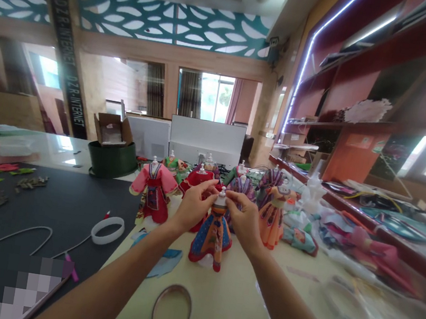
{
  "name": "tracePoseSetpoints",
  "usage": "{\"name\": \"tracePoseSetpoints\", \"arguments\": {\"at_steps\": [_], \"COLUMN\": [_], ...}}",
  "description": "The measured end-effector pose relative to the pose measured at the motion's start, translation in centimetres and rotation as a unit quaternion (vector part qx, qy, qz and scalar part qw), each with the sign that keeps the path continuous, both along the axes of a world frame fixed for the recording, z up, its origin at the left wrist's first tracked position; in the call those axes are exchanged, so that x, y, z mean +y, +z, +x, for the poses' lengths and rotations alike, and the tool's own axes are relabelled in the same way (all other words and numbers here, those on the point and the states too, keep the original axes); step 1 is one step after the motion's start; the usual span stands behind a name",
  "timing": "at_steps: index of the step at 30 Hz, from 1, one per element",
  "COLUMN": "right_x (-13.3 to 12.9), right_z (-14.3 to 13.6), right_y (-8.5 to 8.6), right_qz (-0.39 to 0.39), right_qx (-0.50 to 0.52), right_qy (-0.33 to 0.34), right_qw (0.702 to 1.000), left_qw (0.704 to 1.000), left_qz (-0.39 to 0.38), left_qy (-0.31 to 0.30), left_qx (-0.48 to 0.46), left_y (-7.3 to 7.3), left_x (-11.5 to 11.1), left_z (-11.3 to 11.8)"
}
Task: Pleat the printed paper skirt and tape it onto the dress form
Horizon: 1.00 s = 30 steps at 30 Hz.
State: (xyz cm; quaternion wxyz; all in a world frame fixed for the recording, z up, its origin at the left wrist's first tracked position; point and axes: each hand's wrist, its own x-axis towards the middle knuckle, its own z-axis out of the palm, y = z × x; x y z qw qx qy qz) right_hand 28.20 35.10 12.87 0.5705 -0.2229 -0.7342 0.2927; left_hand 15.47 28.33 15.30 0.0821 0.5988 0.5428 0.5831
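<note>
At table centre, your left hand (192, 207) and right hand (244, 218) pinched the light, floppy blue-and-orange paper-dressed white mannequin doll (212, 232) at its stiff neck.

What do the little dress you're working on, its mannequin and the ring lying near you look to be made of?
Dress: likely printed fabric or paper, matte, patterned blue and orange panels flaring stiffly. Mannequin under both hands: seemingly white plastic, smooth knob on top. Ring: probably metal, thin shiny grey rim. The left hand and right hand pinch at the neckline.
</note>
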Motion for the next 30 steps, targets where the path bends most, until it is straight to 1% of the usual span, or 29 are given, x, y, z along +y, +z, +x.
{"name": "tracePoseSetpoints", "arguments": {"at_steps": [6,12,22,25,28,29,30], "right_x": [-0.3,-0.6,-0.6,-0.6,-1.3,-1.7,-2.3], "right_z": [0.2,0.4,0.4,0.5,1.3,1.8,2.4], "right_y": [0.0,0.2,0.0,-0.1,-0.6,-0.9,-1.3], "right_qz": [0.002,-0.003,-0.002,0.003,0.013,0.017,0.022], "right_qx": [-0.006,-0.011,-0.016,-0.006,0.006,0.007,0.004], "right_qy": [-0.004,-0.003,-0.010,-0.027,-0.065,-0.077,-0.088], "right_qw": [1.000,1.000,1.000,1.000,0.998,0.997,0.996], "left_qw": [1.000,1.000,0.999,0.999,0.999,0.998,0.996], "left_qz": [0.003,-0.002,-0.013,-0.014,-0.008,-0.003,0.014], "left_qy": [0.000,-0.001,0.036,0.040,0.050,0.059,0.092], "left_qx": [-0.009,-0.004,0.018,0.026,0.016,0.008,0.006], "left_y": [-0.2,-0.1,0.1,0.1,-0.1,-0.3,-0.6], "left_x": [-0.2,-0.5,-0.5,-0.3,-0.6,-0.9,-1.2], "left_z": [0.0,0.1,0.2,0.0,0.0,0.0,0.0]}}
